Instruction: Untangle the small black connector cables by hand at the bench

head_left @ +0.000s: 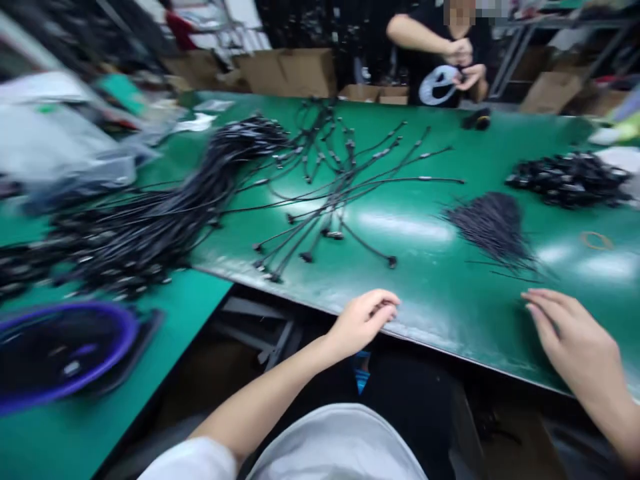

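Observation:
My left hand (363, 321) rests at the near edge of the green-topped workbench (415, 267), fingers loosely curled, and they hide whatever the palm may hold. My right hand (565, 333) hovers over the bench's near right corner with its fingers apart and nothing in them. The closest thing to it is a fan of thin black wires (493, 230). Black Y-shaped cable harnesses (340, 193) lie spread in the middle of the bench. A long bundle of black cables (150, 227) stretches to the left, and a heap of black connectors (567, 179) sits at the right.
Across the bench, a co-worker (440, 53) handles a white item. A small black object (476, 120) and a thin rubber band (596, 240) lie on the bench. A purple-rimmed black container (65, 353) sits on a lower left bench. Cardboard boxes (285, 72) stand behind.

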Demonstrator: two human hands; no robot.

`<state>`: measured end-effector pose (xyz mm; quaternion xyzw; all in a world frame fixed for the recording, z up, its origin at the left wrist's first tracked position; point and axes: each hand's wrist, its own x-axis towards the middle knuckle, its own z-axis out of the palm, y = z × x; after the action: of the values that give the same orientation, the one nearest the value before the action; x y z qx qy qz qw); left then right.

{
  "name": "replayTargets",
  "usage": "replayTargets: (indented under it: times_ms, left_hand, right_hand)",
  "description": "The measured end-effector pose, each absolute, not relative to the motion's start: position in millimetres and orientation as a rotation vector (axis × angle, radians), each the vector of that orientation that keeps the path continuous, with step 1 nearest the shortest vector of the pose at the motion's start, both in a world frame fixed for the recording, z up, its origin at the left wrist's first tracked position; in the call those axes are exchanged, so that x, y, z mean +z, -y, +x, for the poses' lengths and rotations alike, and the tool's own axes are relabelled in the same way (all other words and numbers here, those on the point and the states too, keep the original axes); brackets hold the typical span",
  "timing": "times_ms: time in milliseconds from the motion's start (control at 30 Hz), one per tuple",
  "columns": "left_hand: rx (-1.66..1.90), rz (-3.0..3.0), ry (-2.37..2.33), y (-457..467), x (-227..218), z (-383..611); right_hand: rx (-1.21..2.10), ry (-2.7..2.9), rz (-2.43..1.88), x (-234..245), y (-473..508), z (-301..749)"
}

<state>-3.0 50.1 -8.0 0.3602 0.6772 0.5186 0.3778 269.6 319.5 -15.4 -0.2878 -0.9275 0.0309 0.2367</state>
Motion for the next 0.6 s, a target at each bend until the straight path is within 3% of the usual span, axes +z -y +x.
replayTargets:
  times_ms: [200, 400, 500, 600]
  left_hand:
    - [1.437, 0.840, -1.619, -1.9, -3.8, -17.5]
    - [1.559, 0.682, -1.577, 53.9, -3.3, -31.4]
    - [1.704, 0.544, -1.418, 67.3, -3.7, -34.5]
    - [1.849, 0.435, -1.280, 68.2, -5.2, -33.2]
  right_hand:
    - [0.378, 2.757, -0.271, -7.2, -242.4, 132.6]
    - [-0.061, 2.878, -0.204, -4.6, -219.0, 2.1]
    - [-0.151, 2.881, -0.241, 3.1, -198.1, -13.0]
    - [0.125, 2.797, -0.156, 21.8, -154.4, 12.0]
